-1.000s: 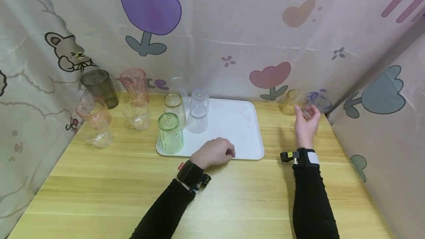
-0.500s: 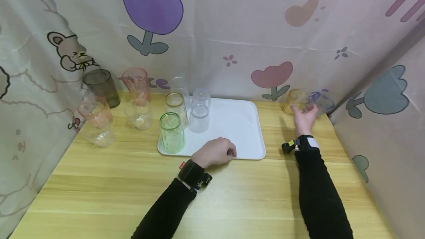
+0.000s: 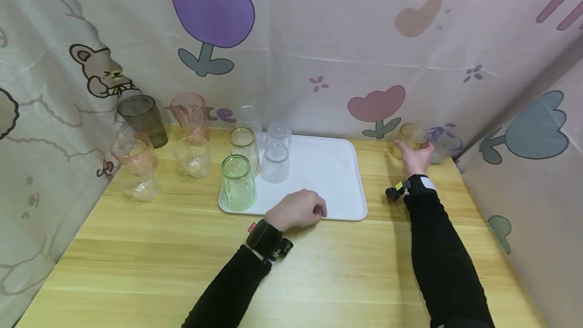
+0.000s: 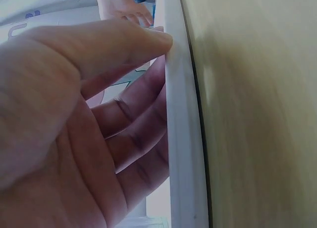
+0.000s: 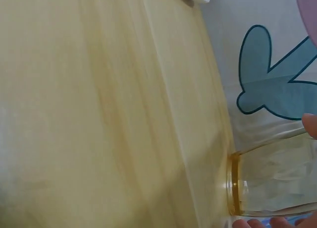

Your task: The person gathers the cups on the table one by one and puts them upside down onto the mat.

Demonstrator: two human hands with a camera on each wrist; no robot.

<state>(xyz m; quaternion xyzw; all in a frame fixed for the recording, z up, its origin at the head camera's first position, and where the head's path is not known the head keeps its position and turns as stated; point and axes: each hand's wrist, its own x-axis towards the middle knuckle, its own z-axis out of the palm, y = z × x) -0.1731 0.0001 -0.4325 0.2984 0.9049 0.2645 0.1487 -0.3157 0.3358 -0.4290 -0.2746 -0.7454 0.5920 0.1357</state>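
Observation:
At the back right of the table in the head view, my right hand [image 3: 416, 160] holds a clear amber glass [image 3: 412, 136], thumb on its left and fingers on its right. The right wrist view shows the amber glass [image 5: 275, 176] between thumb and fingers, its thick amber ring at the table. My left hand [image 3: 298, 210] rests at the front edge of a white tray [image 3: 325, 176], fingers loosely curled; in the left wrist view its thumb and fingertips touch the tray rim [image 4: 185, 139]. A green glass [image 3: 239, 186], an amber-ringed glass [image 3: 244, 150] and several clear glasses stand on the tray's left side.
A bluish clear glass [image 3: 444, 146] stands just right of the amber one. At the back left are a dark grey glass [image 3: 144, 120], a tall pink glass [image 3: 190, 115], a shorter pink glass [image 3: 135, 153] and clear cups. A patterned curtain [image 3: 300, 29] borders the table.
My right hand has moved left from between the two right-hand glasses and now straddles the amber glass. My left hand stays at the tray edge. The view has shifted slightly.

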